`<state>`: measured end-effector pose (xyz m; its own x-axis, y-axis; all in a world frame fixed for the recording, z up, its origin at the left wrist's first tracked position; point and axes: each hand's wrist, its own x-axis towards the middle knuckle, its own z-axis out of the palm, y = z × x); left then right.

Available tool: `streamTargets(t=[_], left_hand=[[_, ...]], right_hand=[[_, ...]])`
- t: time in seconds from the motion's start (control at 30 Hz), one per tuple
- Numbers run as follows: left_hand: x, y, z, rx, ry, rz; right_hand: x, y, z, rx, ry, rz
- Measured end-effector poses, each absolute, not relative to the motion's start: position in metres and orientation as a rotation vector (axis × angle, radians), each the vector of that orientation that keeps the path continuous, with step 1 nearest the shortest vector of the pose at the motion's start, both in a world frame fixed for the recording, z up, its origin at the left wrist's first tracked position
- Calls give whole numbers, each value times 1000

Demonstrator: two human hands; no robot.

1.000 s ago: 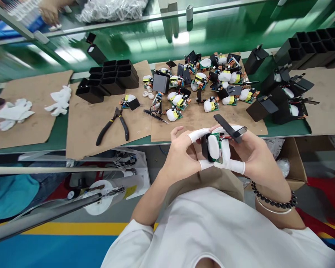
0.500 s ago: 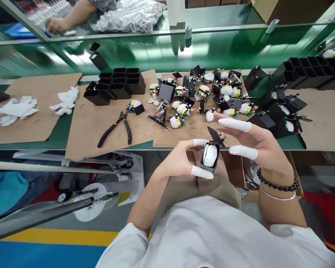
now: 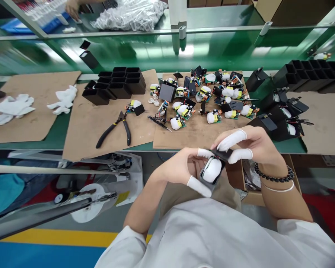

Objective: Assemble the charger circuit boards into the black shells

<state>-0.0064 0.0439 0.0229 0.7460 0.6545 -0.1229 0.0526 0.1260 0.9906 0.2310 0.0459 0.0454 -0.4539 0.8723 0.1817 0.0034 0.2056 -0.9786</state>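
Above your lap, near the desk (image 3: 55,133): black case (image 3: 214,182).
Your left hand (image 3: 181,165) grips it, rounded white padding (image 3: 212,170) filling its mouth; your right hand (image 3: 255,144) pinches its flat lid (image 3: 223,154). Beyond, on brown cardboard (image 3: 181,139): black-handled pliers (image 3: 109,131), clustered circuit boards (image 3: 184,110).

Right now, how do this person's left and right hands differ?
The left hand grips the body of an open black case, while the right hand pinches its black cap. The right hand has a beaded bracelet and bangle at its wrist; the left hand has neither. Both wear white finger covers.
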Motion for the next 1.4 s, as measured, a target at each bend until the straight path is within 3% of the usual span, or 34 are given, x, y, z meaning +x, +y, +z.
streamTargets(t=[0.17, 0.33, 0.47, 0.6, 0.87, 1.07, 1.23, 1.4], left_hand=[[19, 34, 6, 1677, 1281, 953], [46, 38, -20, 1816, 1443, 1077], [49, 39, -34, 1820, 1465, 1071], [48, 38, -43, 1819, 1454, 1102], [25, 17, -33, 1867, 1504, 865], [-18, 0, -35, 1822, 1683, 1020], [-22, -2, -35, 1735, 1691, 1178], [-11, 10, -34, 1775, 1462, 1289]], right_hand=[[224, 25, 48, -1309, -1567, 762], [194, 7, 34, -1568, -1603, 217], [180, 8, 14, -1645, -1692, 0], [177, 11, 2, -1636, -1668, 10], [169, 11, -34, -1424, -1484, 482], [180, 9, -34, -1231, -1465, 320], [184, 18, -37, -1341, -1547, 326], [184, 22, -50, -1324, -1538, 229]])
